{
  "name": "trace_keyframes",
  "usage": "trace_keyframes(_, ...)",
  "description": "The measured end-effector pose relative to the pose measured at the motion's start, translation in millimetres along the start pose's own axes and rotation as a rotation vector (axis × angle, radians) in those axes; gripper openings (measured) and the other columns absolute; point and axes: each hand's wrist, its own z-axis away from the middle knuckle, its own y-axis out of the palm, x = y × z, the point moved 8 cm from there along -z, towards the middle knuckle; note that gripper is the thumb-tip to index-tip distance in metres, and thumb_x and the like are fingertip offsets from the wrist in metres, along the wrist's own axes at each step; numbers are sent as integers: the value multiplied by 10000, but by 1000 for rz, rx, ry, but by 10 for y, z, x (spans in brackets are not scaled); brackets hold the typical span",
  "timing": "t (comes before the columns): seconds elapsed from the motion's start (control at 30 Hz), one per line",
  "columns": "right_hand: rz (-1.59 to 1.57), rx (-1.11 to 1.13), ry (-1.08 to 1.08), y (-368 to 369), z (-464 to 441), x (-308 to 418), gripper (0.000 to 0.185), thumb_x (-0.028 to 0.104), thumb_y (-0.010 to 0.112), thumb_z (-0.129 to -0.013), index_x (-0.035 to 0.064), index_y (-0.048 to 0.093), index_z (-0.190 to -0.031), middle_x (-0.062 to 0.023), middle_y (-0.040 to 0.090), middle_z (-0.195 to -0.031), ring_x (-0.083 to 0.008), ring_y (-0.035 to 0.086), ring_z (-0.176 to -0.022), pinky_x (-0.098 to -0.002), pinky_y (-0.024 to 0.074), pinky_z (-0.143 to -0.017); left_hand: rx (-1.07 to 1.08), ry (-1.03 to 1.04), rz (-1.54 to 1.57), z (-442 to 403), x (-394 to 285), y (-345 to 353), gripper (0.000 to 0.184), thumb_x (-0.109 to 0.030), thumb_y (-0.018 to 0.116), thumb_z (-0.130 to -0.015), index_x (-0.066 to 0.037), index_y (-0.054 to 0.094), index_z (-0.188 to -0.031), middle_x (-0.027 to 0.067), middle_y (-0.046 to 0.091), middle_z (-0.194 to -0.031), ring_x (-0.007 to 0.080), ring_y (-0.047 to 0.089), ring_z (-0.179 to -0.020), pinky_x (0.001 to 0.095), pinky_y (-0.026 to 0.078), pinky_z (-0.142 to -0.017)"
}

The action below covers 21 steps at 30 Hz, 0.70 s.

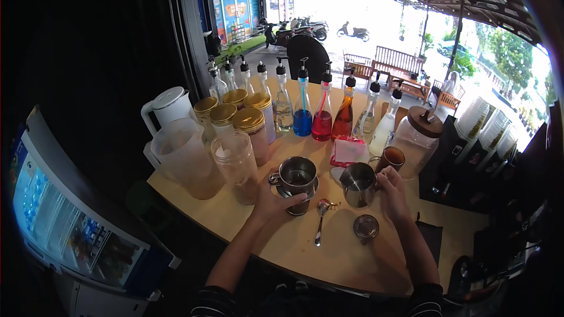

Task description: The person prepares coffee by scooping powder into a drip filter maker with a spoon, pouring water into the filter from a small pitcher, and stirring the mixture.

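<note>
My left hand [275, 205] is closed at a metal coffee dripper [297, 171] with a side handle and a wide rim. Dark liquid seems to show inside it. Beneath the dripper stands a dark glass [298, 207], partly covered by my thumb. My right hand [392, 192] grips the handle of a steel pitcher [358, 184], to the right of the dripper. Between my hands lies a metal spoon [320, 223], with brown specks beside its bowl. A small glass [366, 228] stands below the pitcher, and a mug of brown liquid [392, 159] behind it.
Lidded jars [251, 129], a tall clear container [235, 164] and a plastic jug [187, 155] crowd the left. Pump bottles [302, 118] line the back. A wooden-lidded jar [417, 141] and stacked cups [473, 118] stand right. The counter's curved edge [235, 246] runs in front.
</note>
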Motion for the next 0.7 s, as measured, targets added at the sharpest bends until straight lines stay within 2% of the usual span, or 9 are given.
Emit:
trace_keyframes(0.03,20,21,9,115,-13,120,73,86,537,-941,106,502,-880,24,530,-824,-55,509,-756,-223,405,-709,3,3,0,-4,-18,-5,757,-274,895,-583,-5,527,-1187,114,635,-1091,200,610,-1039,335,466,-929)
trace_keyframes(0.2,107,43,-28,292,-217,358,74,95,580,-916,103,511,-892,30,533,-781,-45,512,-718,-211,411,-651,4,0,12,-4,-51,0,767,-272,894,-582,5,527,-1196,113,633,-1096,198,611,-1038,334,466,-929)
trace_keyframes(0.27,22,91,15,521,-230,504,89,94,600,-902,96,512,-887,28,541,-762,-42,520,-690,-203,419,-608,0,-2,3,4,-36,-4,763,-268,894,-582,5,529,-1194,112,633,-1096,197,611,-1036,335,465,-929)
trace_keyframes(0.37,56,118,35,642,-324,565,99,83,612,-891,85,513,-884,23,552,-767,-41,523,-677,-196,425,-595,-5,5,9,2,-36,0,754,-257,895,-578,6,536,-1186,110,633,-1086,194,608,-1041,334,463,-932)
trace_keyframes(0.43,57,115,24,698,-415,585,114,71,624,-878,73,510,-884,19,557,-767,-49,538,-684,-202,427,-603,6,-16,41,-3,-46,10,761,-240,893,-578,8,527,-1197,113,628,-1093,195,598,-1059,334,456,-943)
trace_keyframes(0.5,106,182,9,806,-471,638,133,72,652,-869,58,522,-894,1,603,-814,-52,568,-751,-221,452,-698,-8,-8,49,14,-28,12,763,-232,890,-582,8,521,-1205,116,624,-1104,197,594,-1068,335,454,-949)
trace_keyframes(0.7,226,181,14,942,-617,698,156,47,667,-847,61,515,-881,16,590,-796,-31,557,-728,-198,449,-650,-8,0,132,6,-56,33,761,-193,875,-599,6,499,-1230,116,609,-1131,200,586,-1078,340,444,-965)
